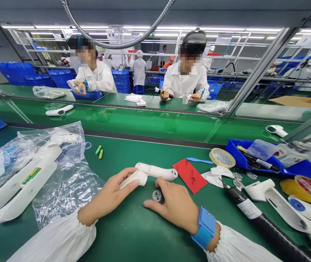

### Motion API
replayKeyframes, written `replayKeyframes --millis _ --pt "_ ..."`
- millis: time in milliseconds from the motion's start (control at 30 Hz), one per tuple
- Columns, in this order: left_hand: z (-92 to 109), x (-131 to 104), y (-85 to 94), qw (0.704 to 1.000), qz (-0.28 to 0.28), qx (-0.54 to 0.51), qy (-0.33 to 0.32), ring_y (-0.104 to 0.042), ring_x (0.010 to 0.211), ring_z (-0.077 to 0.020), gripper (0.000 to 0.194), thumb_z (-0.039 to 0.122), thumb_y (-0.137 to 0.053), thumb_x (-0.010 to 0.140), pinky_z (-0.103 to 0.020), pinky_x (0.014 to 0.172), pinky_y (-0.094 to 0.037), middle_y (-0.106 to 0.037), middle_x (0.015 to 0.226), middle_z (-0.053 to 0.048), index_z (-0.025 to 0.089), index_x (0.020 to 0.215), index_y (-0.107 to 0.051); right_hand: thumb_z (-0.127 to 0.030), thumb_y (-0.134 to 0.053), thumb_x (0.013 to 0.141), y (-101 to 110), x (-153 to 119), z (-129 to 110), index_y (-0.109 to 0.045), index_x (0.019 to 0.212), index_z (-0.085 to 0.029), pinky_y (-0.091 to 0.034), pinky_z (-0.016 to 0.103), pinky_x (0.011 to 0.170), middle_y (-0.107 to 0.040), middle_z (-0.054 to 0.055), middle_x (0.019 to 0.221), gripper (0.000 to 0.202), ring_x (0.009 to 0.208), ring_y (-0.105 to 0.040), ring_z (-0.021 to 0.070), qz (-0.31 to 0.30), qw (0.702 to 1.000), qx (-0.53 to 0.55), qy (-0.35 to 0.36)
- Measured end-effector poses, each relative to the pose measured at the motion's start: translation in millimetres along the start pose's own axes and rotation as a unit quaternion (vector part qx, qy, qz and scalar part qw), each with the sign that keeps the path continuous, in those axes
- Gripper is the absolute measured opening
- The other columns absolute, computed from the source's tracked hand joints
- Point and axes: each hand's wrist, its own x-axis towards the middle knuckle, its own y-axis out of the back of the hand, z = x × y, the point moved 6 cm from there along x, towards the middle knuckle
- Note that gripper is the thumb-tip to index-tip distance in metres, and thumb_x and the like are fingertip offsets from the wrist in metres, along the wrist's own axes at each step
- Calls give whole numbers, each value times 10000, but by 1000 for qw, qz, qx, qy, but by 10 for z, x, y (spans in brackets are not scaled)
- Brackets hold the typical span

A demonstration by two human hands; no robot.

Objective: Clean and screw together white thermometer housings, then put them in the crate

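Head cam on my end, left hand (pixel 117 192) clamped on white cover (pixel 138 177), right hand (pixel 177 206) fingers kinda apart near little disc (pixel 156 196)

Bright light reaches you from rows of overhead tubes (pixel 226 29), glinting off the plastic bag (pixel 65 189) and leaving pale reflections on the green strip (pixel 155 122). Wide-angle distortion slants the metal post (pixel 259 74); mosaic blocks (pixel 187 60) obscure two faces; your far background looks soft.
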Motion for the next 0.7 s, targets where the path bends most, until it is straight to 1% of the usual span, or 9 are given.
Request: replayKeyframes --millis 33,100,167,267,400,500,567,633,700 --pt "3 -4 -12 1000 -8 2 4 -512 740 -149 447 459 -447 815 -243 634 -429 -587 914 -20 254 1212 -429 -552 -564 711 28 -17 17 -518 1022 -163 -430 305 605 -607 44 794 501 713 -588 212 -18 999 33 19" --pt "-2 -11 -37 999 -25 -1 24 -481 623 -118 461 475 -421 822 -222 548 -406 -559 817 -4 250 1225 -418 -442 -647 682 74 -52 51 -467 1161 -215 -442 282 662 -583 38 902 560 804 -577 193 -57 993 86 65" --pt "-17 -19 -66 997 -44 -23 53 -438 516 -91 487 499 -390 826 -211 464 -368 -511 748 13 235 1235 -409 -298 -631 720 99 -71 95 -457 1199 -263 -441 272 709 -554 38 968 511 878 -555 182 -70 988 102 92" --pt "-22 -30 -103 992 -66 -68 82 -414 455 -68 514 523 -376 822 -207 416 -338 -482 754 15 223 1239 -409 -204 -520 800 77 -54 119 -545 1089 -252 -433 279 722 -561 42 942 295 881 -541 177 -34 991 89 97" --pt "-17 -29 -92 994 -48 -46 84 -402 474 -73 514 513 -402 818 -203 435 -333 -478 715 25 217 1239 -421 -284 -531 809 -7 -13 41 -566 954 -210 -418 276 648 -589 31 846 166 791 -545 174 18 994 73 78" --pt "-7 -26 -70 998 -25 7 59 -461 557 -106 491 489 -424 818 -220 518 -396 -546 757 6 235 1238 -434 -404 -595 753 -19 -4 -1 -556 939 -190 -400 283 608 -589 33 840 285 754 -539 183 28 997 51 58" --pt "-6 -30 -65 998 -19 33 46 -534 727 -156 461 473 -423 822 -256 644 -447 -593 924 -28 266 1234 -443 -428 -618 728 -12 -8 -20 -537 1020 -198 -392 282 603 -586 30 858 381 754 -538 184 21 996 51 66" --pt "-8 -37 -56 998 -11 51 37 -527 952 -206 435 463 -430 822 -303 798 -442 -561 1117 -41 287 1219 -458 -392 -594 759 -7 -11 -22 -523 1074 -227 -382 271 597 -581 20 860 363 750 -539 175 16 996 52 75" --pt "-1 -43 -50 997 -2 73 25 -475 1081 -229 426 456 -446 815 -325 871 -420 -514 1215 -39 294 1208 -466 -344 -548 802 -9 -8 -15 -540 1051 -250 -371 262 594 -575 10 838 266 739 -538 164 21 996 48 77"
